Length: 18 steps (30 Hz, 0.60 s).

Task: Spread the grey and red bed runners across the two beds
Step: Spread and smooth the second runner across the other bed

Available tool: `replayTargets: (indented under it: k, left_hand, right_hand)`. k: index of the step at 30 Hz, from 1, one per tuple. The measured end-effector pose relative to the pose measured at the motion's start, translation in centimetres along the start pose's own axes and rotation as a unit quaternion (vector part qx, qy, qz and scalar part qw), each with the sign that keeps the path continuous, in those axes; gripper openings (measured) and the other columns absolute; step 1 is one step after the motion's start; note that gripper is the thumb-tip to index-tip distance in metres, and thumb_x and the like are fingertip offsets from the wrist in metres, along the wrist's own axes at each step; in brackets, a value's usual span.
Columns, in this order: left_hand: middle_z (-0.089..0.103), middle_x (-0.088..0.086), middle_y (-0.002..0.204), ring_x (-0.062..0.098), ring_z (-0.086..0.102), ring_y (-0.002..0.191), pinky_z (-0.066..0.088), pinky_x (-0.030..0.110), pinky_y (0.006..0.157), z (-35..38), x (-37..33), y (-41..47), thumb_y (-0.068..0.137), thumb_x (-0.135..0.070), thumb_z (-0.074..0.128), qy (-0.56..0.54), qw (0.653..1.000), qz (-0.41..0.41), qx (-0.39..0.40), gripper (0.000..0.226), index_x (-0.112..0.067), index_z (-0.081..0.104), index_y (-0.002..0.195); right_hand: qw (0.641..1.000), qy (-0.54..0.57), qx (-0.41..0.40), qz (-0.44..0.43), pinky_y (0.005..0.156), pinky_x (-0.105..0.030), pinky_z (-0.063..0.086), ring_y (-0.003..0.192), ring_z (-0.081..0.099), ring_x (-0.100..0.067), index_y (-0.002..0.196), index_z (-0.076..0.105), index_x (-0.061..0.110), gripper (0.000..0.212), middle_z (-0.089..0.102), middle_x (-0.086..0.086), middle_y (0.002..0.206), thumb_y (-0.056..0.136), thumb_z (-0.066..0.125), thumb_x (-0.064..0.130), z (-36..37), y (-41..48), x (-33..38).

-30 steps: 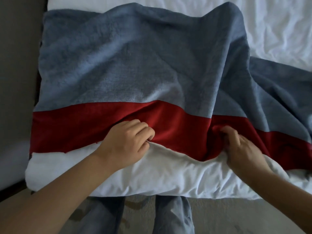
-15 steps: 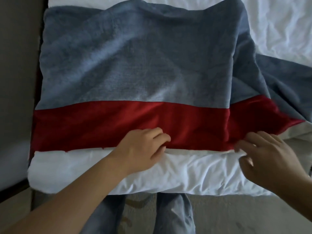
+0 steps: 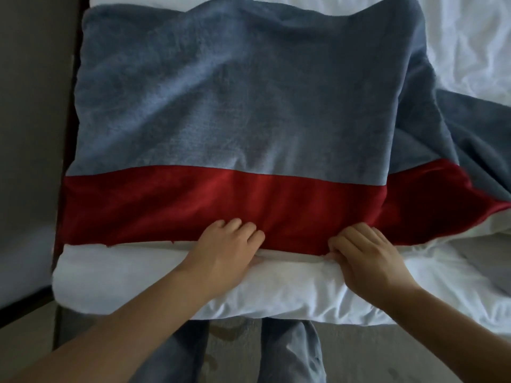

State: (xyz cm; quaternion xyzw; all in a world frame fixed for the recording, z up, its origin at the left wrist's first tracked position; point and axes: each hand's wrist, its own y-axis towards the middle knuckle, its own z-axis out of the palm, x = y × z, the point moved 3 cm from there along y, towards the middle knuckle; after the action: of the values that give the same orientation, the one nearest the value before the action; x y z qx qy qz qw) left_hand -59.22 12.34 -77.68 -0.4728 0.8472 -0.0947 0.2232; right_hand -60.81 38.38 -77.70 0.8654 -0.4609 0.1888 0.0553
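A soft, plush bed runner, grey with a broad red band along its near side (image 3: 221, 111), lies over the white, rumpled duvet of the bed (image 3: 143, 280). It fills the centre of the view and reaches toward 12 o'clock, with its left end draped over the bed's side at 9 o'clock. From about 2 to 3 o'clock the cloth is not flat: it bunches into folds and runs out of view to the right, the red band kinking upward there.

The left hand (image 3: 225, 252) rests at about 6 o'clock on the red band's near hem, fingers curled and knuckles up; whether it pinches the hem or only presses on it cannot be told. The right hand (image 3: 365, 258), just beside it toward 5 o'clock, has its fingers closed in a pinch on that same hem, where red cloth meets white duvet.

The step in hand looks like squaring the near edge of the runner on this bed, with the left part already smooth. The next move likely calls for working the hem along toward 3 o'clock and pulling the bunched part flat, keeping the red band parallel to the bed's near edge. Plush cloth may drag the loose duvet with it.
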Motion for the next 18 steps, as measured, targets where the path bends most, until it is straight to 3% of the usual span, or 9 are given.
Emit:
replayTargets:
  k: [3,5,7,11,13,15,18]
  left_hand:
    - [0.064,-0.005,0.09,0.018,0.06,0.077,0.047,0.033,0.062,0.0,-0.3,0.1,0.095,-0.056,0.055,0.004,1.0,0.003,0.027,0.036,-0.021,0.063,0.1]
    - [0.062,-0.007,0.095,0.015,0.059,0.078,0.044,0.03,0.062,-0.6,0.1,0.4,0.094,-0.041,0.063,0.003,1.0,0.001,0.021,0.02,-0.024,0.062,0.105]
    - [0.059,-0.008,0.106,0.015,0.057,0.088,0.04,0.029,0.07,-0.7,0.6,0.3,0.099,-0.035,0.058,-0.016,1.0,-0.008,0.017,0.019,-0.025,0.059,0.116]
    - [0.057,-0.003,0.112,0.021,0.048,0.105,0.037,0.036,0.088,0.2,0.2,-0.2,0.103,-0.024,0.045,0.011,0.998,-0.049,0.047,0.019,-0.022,0.054,0.12]
    - [0.053,0.002,0.113,0.024,0.046,0.107,0.037,0.038,0.09,0.6,-0.4,-0.4,0.101,-0.016,0.042,0.024,0.994,-0.069,0.081,0.021,-0.017,0.055,0.117]
    - [0.049,0.005,0.115,0.026,0.045,0.107,0.039,0.038,0.086,0.9,-0.6,-0.4,0.098,-0.01,0.042,0.019,0.992,-0.084,0.093,0.022,-0.013,0.054,0.116]
    - [0.048,0.006,0.117,0.025,0.048,0.104,0.039,0.033,0.07,1.2,-0.8,-0.9,0.092,-0.005,0.051,-0.014,0.99,-0.102,0.093,0.029,-0.013,0.049,0.12]
  right_hand:
    - [0.997,0.042,0.068,-0.009,0.068,-0.038,0.055,0.075,0.061,-0.02,0.087,0.071,0.016,0.028,0.063,0.004,0.083,0.097,0.053,0.035,0.2,0.4,0.0]
    - [0.992,0.078,0.088,-0.033,0.071,-0.032,0.057,0.081,0.063,-0.016,0.097,0.071,0.017,0.028,0.065,0.005,0.093,0.098,0.056,0.041,0.0,1.5,0.1]
    - [0.99,0.08,0.101,-0.053,0.073,-0.03,0.058,0.087,0.066,-0.017,0.108,0.072,0.015,0.029,0.067,0.003,0.101,0.093,0.069,0.04,0.0,2.4,0.7]
    - [0.986,0.072,0.139,-0.059,0.061,-0.036,0.059,0.075,0.066,-0.02,0.093,0.074,0.016,0.014,0.066,0.002,0.087,0.081,0.082,0.017,0.6,3.2,2.7]
    - [0.987,0.07,0.137,-0.048,0.056,-0.035,0.057,0.07,0.064,-0.019,0.088,0.071,0.016,0.018,0.064,0.003,0.083,0.076,0.08,0.006,0.5,3.3,3.2]
    - [0.988,0.08,0.122,-0.043,0.052,-0.03,0.055,0.064,0.062,-0.017,0.084,0.069,0.016,0.023,0.062,0.004,0.079,0.071,0.078,-0.001,0.4,3.0,3.7]
    - [0.98,0.098,0.171,-0.003,0.053,-0.026,0.053,0.061,0.061,-0.016,0.082,0.068,0.018,0.027,0.06,0.005,0.078,0.067,0.08,-0.001,0.7,2.2,4.5]
